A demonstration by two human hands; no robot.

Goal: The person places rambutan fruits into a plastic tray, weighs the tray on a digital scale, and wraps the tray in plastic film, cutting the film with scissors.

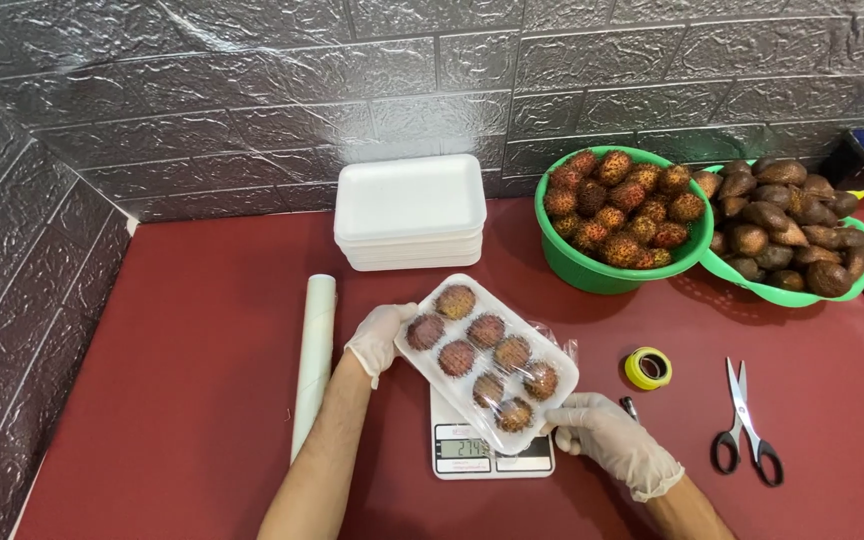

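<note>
Head view. We note a white foam tray of rambutans (486, 362), film-wrapped, eight fruits in two rows, held tilted just above a small digital scale (492, 448) on the dark red counter (192, 380). Our left hand (382, 338), in a white glove, grips the tray's upper left end, fingers closed around the rim. Our right hand (607, 432), also gloved, clasps the lower right corner, fingers curled under the edge. The scale's display is lit; part of its platform is hidden by the tray.

Left of the left forearm we see a roll of clear film (314, 360) lying lengthwise on the counter. Behind the tray sits a stack of empty white foam trays (410, 212) against the grey brick-patterned wall. To the right, a green bowl of loose rambutans (620, 215) touches a green basket of brown scaly snake fruit (787, 232). Near the right hand lie a yellow tape roll (648, 368) and black-handled scissors (745, 425), blades shut.
</note>
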